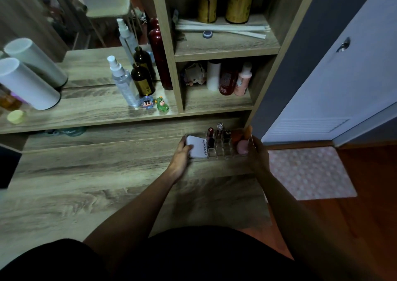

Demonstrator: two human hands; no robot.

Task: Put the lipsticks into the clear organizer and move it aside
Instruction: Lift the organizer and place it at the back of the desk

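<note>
The clear organizer (221, 152) sits at the far right of the wooden desktop, close under the shelf unit. Several lipsticks (219, 133) stand upright in its compartments. A white compact (196, 148) lies in its left part, and pink and orange makeup sponges (242, 146) fill its right end. My left hand (180, 154) grips the organizer's left end, with fingers over the compact. On the opposite end my right hand (258, 154) holds the organizer's right side.
The wooden desk (96, 184) stretches left. On the shelf above stand a spray bottle (123, 83), a dark bottle (141, 78), two small figurines (154, 104) and a white cylinder (25, 83). The desk's right edge drops to a floor with a pink mat (309, 171).
</note>
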